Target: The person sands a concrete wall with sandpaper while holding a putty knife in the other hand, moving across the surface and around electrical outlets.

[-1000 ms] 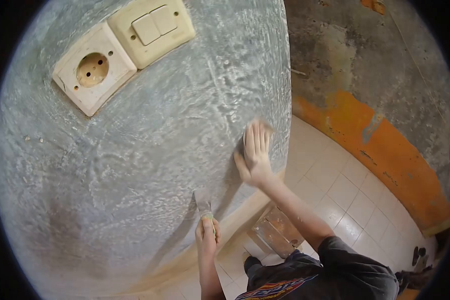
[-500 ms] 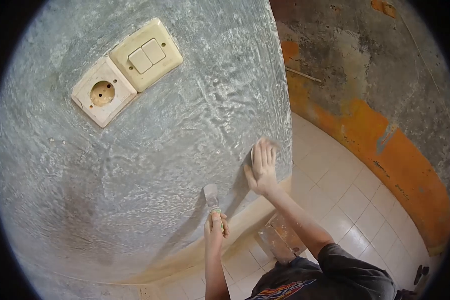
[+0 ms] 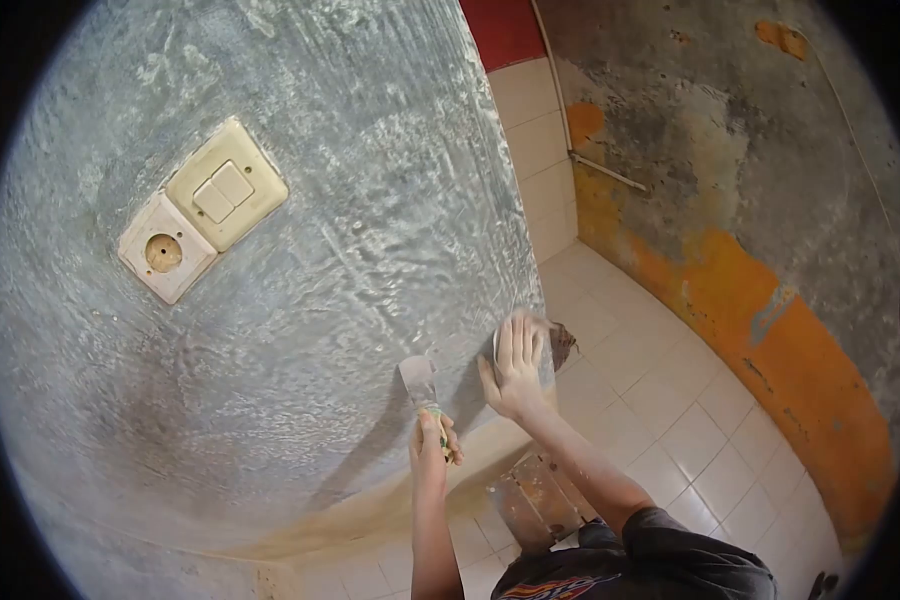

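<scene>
My left hand is wrapped around the handle of a putty knife, its wide blade pointing up close to the grey plastered wall. To the right, near the wall's vertical edge, my right hand is pressed flat, fingers together and dusty. A thin pale edge shows beside those fingers, apparently a piece of sandpaper under the palm; most of it is hidden. The wall's surface is rough, with whitish streaks.
A cream light switch and a socket sit on the wall at upper left. Below my hands stands a stained wooden stool or bench. White floor tiles lie to the right, before a grey and orange wall.
My view has shifted, so the switch and socket appear lower and further left. My right hand has moved down along the wall edge. The putty knife stays in my left hand.
</scene>
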`<state>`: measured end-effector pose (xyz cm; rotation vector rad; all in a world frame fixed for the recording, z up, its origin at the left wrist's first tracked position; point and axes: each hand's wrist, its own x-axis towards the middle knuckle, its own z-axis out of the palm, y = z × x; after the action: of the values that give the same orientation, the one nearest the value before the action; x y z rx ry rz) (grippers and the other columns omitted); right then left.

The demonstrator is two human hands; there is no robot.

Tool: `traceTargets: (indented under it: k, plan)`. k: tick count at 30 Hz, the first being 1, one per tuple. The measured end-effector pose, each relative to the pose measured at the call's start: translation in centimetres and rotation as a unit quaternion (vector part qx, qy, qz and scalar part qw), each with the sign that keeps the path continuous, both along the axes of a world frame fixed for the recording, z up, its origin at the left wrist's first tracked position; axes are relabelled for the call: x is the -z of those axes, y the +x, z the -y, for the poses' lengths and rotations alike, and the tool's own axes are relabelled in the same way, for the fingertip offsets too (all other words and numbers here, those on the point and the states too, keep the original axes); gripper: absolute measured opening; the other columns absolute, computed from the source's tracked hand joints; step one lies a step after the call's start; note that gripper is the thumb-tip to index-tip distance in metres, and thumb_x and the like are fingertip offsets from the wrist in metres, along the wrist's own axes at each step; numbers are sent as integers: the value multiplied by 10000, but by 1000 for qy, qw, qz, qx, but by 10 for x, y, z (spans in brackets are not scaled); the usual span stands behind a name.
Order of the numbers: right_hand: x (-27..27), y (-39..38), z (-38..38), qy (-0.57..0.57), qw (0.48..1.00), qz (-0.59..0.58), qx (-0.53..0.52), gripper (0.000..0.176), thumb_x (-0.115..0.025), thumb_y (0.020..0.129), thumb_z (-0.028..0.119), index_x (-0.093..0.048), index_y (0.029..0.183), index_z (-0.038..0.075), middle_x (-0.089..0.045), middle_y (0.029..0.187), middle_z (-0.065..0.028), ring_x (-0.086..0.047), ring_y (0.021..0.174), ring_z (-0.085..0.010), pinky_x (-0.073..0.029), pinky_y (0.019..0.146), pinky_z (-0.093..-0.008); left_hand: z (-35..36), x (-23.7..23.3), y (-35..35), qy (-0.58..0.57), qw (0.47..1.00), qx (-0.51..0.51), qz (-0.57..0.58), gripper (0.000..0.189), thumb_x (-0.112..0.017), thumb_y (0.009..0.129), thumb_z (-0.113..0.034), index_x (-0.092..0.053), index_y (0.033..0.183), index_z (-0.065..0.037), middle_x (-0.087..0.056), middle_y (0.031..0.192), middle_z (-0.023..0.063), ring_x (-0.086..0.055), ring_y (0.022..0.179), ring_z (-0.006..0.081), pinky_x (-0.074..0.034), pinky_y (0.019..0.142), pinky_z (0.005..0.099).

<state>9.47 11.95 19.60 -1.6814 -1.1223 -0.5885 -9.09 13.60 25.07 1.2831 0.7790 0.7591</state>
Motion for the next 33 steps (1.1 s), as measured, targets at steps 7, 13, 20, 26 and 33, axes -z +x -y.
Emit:
traceTargets:
  k: [7,13,20,26,33]
  plan:
    - [-143,38,-11,89,990,108,1,647,-621,849,306,-414,1391,21,-376,1455,-181,-281,1378,-368,-162,1035,-663,22,-36,59,18,997,-48,56,364,-362,1014,-388,-480,985,-44,-499,636,23,-448,422,102,-356,380,225]
    - [-5,18,-1,3,992,114,-51,731,-619,846,286,-312,1368,-124,-325,1401,-353,-269,1313,-527,-114,1019,-711,29,-33,65,60,991,-24,116,295,-450,986,-341,-461,1030,-49,-509,722,43,-501,517,117,-379,428,239]
    - [-198,41,14,35,993,93,-67,660,-558,890,250,-305,1423,-45,-268,1491,-251,-214,1390,-425,-98,1048,-676,25,-38,50,113,975,-183,63,316,-461,991,-324,-487,1140,-46,-551,811,40,-575,654,127,-447,523,248]
    - [-183,40,-10,55,985,156,-38,677,-566,894,277,-296,1434,-29,-311,1470,-246,-268,1368,-412,-91,1049,-675,17,-29,40,82,965,-233,91,356,-435,998,-356,-493,1178,-54,-576,832,32,-590,681,128,-465,555,260]
    - [-51,25,-2,-117,977,148,-99,666,-567,890,296,-330,1370,-100,-289,1439,-313,-189,1372,-483,-71,1036,-701,18,-34,25,71,963,-251,74,331,-428,1001,-327,-474,1174,-49,-541,795,30,-574,665,122,-466,556,257]
